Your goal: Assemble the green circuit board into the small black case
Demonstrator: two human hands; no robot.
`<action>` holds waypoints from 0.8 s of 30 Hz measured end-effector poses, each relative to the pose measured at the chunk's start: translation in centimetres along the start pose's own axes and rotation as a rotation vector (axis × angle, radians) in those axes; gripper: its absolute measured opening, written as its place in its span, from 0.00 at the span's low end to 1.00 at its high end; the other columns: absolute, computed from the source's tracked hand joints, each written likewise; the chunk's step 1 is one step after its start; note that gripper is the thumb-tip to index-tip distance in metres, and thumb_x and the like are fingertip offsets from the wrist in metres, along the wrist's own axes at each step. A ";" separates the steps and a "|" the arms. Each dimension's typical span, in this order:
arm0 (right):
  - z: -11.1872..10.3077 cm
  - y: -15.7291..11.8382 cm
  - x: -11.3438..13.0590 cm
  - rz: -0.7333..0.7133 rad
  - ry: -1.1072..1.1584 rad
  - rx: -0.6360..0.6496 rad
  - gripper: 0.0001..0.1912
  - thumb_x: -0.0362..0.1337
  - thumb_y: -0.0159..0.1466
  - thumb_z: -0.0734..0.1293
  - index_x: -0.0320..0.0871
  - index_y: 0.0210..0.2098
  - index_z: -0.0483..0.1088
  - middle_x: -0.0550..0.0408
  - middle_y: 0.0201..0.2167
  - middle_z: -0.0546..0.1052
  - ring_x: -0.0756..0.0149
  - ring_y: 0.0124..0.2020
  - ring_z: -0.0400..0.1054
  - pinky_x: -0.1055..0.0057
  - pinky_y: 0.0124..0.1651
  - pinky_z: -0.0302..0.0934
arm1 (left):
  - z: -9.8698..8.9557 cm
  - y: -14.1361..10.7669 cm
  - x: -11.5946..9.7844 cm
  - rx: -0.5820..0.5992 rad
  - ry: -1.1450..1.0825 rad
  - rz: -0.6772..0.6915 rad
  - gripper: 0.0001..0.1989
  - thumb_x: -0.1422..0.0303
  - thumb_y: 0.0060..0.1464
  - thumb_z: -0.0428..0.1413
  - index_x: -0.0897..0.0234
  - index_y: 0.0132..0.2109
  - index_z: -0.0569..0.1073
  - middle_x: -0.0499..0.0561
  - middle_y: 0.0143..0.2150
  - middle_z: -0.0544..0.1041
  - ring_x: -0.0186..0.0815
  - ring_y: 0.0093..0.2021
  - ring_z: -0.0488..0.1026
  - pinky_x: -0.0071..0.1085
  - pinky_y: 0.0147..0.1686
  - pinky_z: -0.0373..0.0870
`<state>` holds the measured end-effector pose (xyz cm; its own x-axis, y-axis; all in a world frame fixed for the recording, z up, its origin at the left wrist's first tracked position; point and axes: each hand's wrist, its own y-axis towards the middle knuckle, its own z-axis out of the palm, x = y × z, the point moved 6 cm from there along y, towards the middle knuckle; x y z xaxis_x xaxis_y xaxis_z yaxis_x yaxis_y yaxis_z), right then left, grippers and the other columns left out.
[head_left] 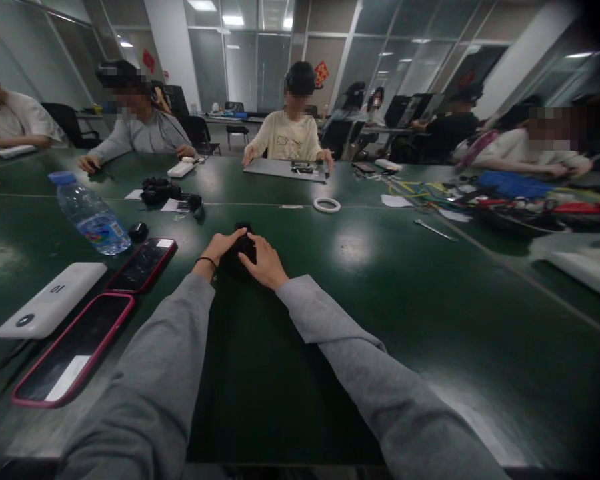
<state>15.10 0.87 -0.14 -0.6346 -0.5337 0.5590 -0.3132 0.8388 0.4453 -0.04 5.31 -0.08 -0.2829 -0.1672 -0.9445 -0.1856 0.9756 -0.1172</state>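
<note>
Head view, left hand (223,246) and right hand (267,262) together, clasping a small black object (247,249) between them, green table (330,313) beneath.

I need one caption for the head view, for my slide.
Left hand and right hand touch a black object at a green table.

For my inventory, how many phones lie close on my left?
2: the farther phone, near the water bottle, and the nearer phone, beside the white power bank. Your left sleeve could hide others.
</note>
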 end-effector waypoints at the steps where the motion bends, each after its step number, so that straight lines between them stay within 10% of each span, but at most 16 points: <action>1: 0.1 0.1 -0.1 -0.008 0.060 -0.002 0.30 0.46 0.67 0.65 0.43 0.64 0.54 0.42 0.57 0.64 0.49 0.58 0.60 0.50 0.58 0.58 | 0.1 -0.2 -0.1 0.006 -0.015 -0.022 0.28 0.44 0.35 0.65 0.68 0.27 0.76 0.53 0.22 0.74 0.43 0.32 0.73 0.34 0.30 0.63; 7: 0.2 0.9 -3.2 0.243 0.729 -0.023 0.47 0.51 0.63 0.70 0.43 0.68 0.37 0.43 0.52 0.68 0.56 0.52 0.67 0.54 0.58 0.61 | 1.4 -1.2 -0.9 0.102 -0.162 -0.022 0.29 0.44 0.34 0.66 0.68 0.30 0.78 0.53 0.26 0.77 0.37 0.28 0.72 0.32 0.30 0.66; 11: 0.0 1.3 -4.8 0.432 1.028 0.008 0.45 0.41 0.60 0.73 0.42 0.66 0.43 0.50 0.43 0.72 0.59 0.48 0.70 0.58 0.58 0.62 | 2.1 -0.8 -0.7 0.124 -0.235 0.027 0.30 0.44 0.34 0.66 0.69 0.34 0.80 0.54 0.29 0.78 0.37 0.28 0.74 0.31 0.30 0.68; 24: -0.4 1.2 -4.9 0.417 1.138 -0.017 0.57 0.42 0.51 0.79 0.45 0.68 0.41 0.54 0.38 0.72 0.59 0.45 0.69 0.57 0.58 0.62 | 2.8 0.9 0.8 0.163 -0.348 0.149 0.32 0.50 0.41 0.66 0.69 0.48 0.74 0.56 0.42 0.78 0.37 0.38 0.76 0.32 0.40 0.71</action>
<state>18.10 4.49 -2.09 0.3024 -0.0192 0.9530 -0.2180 0.9719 0.0888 2.16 6.39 -1.82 0.0455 0.0079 -0.9989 -0.0069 0.9999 0.0076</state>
